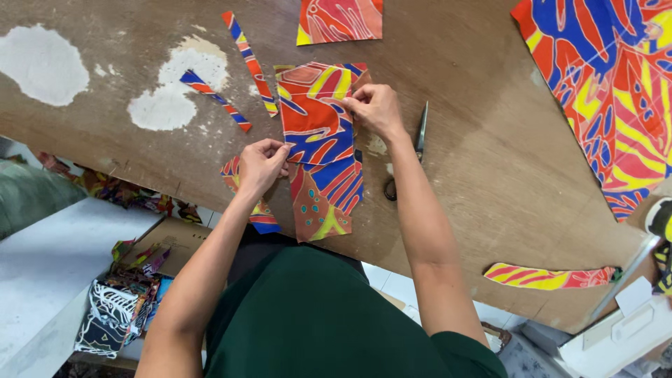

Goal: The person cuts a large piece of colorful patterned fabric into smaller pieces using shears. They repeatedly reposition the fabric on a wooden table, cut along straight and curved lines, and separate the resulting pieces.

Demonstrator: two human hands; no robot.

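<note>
1. Left hand [260, 165] pinches the lower left edge of the fabric piece [315, 112], which lies flat mid-table.
2. Right hand [376, 108] pinches its upper right edge.
3. Scissors [413, 150] lie just right of the right wrist.
4. Two cut strips [231, 77] sit left; bare brown table [490, 140] opens to the right, before the large cloth [609, 91].

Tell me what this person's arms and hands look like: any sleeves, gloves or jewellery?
Both arms are bare from the upper arm down: no sleeve reaches the elbow. The left hand and right hand are gloveless, and no ring, watch or bracelet shows on either. The only clothing in view is a dark green top, whose short sleeve edge shows at the right arm.
</note>
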